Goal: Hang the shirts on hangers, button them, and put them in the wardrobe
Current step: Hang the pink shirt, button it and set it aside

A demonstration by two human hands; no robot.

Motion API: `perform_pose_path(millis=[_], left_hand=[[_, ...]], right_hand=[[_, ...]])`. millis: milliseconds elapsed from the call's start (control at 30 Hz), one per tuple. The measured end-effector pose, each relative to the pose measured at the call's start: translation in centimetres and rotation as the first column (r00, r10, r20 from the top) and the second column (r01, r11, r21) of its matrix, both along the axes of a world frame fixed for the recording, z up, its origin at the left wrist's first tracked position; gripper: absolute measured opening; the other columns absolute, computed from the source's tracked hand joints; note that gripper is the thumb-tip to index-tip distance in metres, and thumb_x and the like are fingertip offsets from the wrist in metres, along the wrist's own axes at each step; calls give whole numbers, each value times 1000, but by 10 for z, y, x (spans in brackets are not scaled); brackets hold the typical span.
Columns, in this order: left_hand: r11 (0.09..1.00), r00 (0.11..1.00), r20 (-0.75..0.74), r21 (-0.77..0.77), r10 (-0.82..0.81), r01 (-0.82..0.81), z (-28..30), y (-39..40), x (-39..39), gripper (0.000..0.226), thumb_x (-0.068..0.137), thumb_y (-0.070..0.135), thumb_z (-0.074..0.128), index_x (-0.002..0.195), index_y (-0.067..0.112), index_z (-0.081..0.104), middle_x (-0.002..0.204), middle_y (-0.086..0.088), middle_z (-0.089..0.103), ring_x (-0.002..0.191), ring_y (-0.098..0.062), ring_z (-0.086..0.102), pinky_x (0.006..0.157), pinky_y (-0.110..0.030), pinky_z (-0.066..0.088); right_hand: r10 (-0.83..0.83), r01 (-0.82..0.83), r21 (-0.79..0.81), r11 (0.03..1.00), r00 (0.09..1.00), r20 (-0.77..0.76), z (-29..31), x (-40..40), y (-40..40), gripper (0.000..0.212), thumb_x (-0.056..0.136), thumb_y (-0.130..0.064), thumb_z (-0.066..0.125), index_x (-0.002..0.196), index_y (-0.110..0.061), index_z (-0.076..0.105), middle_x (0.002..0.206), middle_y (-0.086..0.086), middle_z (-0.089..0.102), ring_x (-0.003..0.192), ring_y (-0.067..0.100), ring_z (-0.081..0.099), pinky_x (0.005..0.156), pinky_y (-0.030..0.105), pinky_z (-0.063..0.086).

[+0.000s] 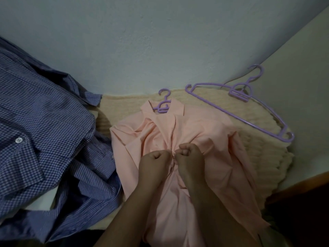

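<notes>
Right now both hands are working at the front opening of the pink shirt [201, 139], which is lying face up on a cream knitted blanket [249, 136] with a purple hanger [162, 106] already sitting inside its collar. The left hand [154, 166] is curling its fingers around one edge of the placket and the right hand [189, 158] is pinching the other edge, the two knuckle to knuckle at the middle of the chest; the button itself is hiding between them, so I cannot tell whether it is through. The cloth is looking thin, light and limp, bunching wherever it is pulled, so it is likely wanting a grip close to the buttonhole, with the hanger hook serving as the carrying point later. A spare purple hanger [240, 107] is lying just beyond the shirt's right shoulder, and a checked blue shirt [35, 113] and a striped blue shirt [92, 186] are crowding the left side, touching the pink sleeve. Walls are closing the far side and the right, leaving open room mainly toward the person.
</notes>
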State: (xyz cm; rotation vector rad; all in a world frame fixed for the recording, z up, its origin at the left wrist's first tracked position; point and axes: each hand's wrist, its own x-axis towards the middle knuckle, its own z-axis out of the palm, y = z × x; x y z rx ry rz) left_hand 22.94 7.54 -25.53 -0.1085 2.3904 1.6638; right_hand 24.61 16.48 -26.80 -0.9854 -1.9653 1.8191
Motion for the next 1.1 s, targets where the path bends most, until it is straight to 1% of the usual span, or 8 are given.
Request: perform_pose_path(millis=[167,300,433,533,700,800,867,1100], left_hand=[[1000,999,34,-12,-9,9,2,2,-5,31,88,20,56,59,7,54,60,-9,49,56,-13,41,59,-33,41],[863,958,-65,-454,-280,222,4,-1,-10,26,100,19,41,123,13,52,113,-5,61,99,-20,58,85,-28,41],[992,987,145,-94,-73,87,-1,-3,-16,34,98,30,38,110,11,64,110,-13,68,100,-30,61,93,-41,48],[959,927,374,262,5,-111,-2,0,-14,40,92,36,41,91,14,75,90,-8,75,94,-28,67,92,-41,49],[960,940,340,257,20,-113,-7,-2,-16,34,94,33,44,85,19,74,88,-4,74,91,-24,66,91,-36,49],[993,991,125,113,-49,35,-11,1,-15,21,98,20,49,108,17,66,111,-1,67,102,-20,61,87,-26,44],[970,992,122,242,-21,-10,-15,1,-15,22,95,13,54,112,22,65,112,2,68,98,-12,65,83,-20,50],[893,963,271,432,3,-124,-25,-1,-21,30,86,1,64,114,11,58,85,-10,67,84,-24,64,83,-37,52]], right_hand=[[8,-10,-43,999,999,-40,6,-1,6,29,76,7,57,74,-22,56,79,9,65,75,27,66,72,42,57],[11,-28,-205,978,996,-87,8,2,7,26,81,13,54,81,-13,56,70,5,65,53,11,60,54,25,50],[-4,-29,-272,962,992,-123,7,2,7,26,80,14,56,85,-11,56,70,2,62,55,10,57,51,19,48],[4,-41,-291,956,992,-125,6,2,6,25,80,14,58,87,-9,56,72,5,62,56,11,57,52,19,49],[26,-57,-272,961,993,-115,-1,1,6,26,80,12,60,85,-13,55,70,1,63,56,6,59,61,27,51],[43,-77,-265,961,990,-132,-3,1,6,28,80,13,60,84,-14,55,70,1,63,54,6,58,55,24,50],[41,-77,-270,960,990,-137,-6,0,6,29,80,14,59,84,-15,55,73,3,63,57,8,59,55,24,50],[41,-84,-253,964,984,-171,-6,-1,8,32,79,19,55,83,-13,55,74,4,61,61,9,60,60,24,52]])
